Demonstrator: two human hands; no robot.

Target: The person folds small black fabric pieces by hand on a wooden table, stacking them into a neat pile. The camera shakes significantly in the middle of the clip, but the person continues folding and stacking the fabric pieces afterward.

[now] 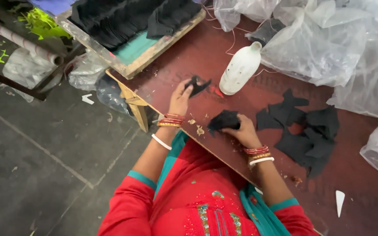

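Observation:
My left hand (180, 98) pinches a small black cut fabric piece (197, 85) and holds it just above the dark red table (184, 52). My right hand (243, 131) is closed over a small bunch of black pieces (224, 120) that rests on the table near its front edge. A loose pile of similar black cut pieces (305, 131) lies to the right of my right hand. A white plastic bottle (240, 67) lies tilted on the table just beyond both hands.
Clear plastic bags (324, 43) crowd the table's far and right side. A wooden-framed board (136, 57) with stacks of black pieces sits at the far left corner. A white scrap (339, 202) lies near the right. The grey floor (36, 153) drops off to the left.

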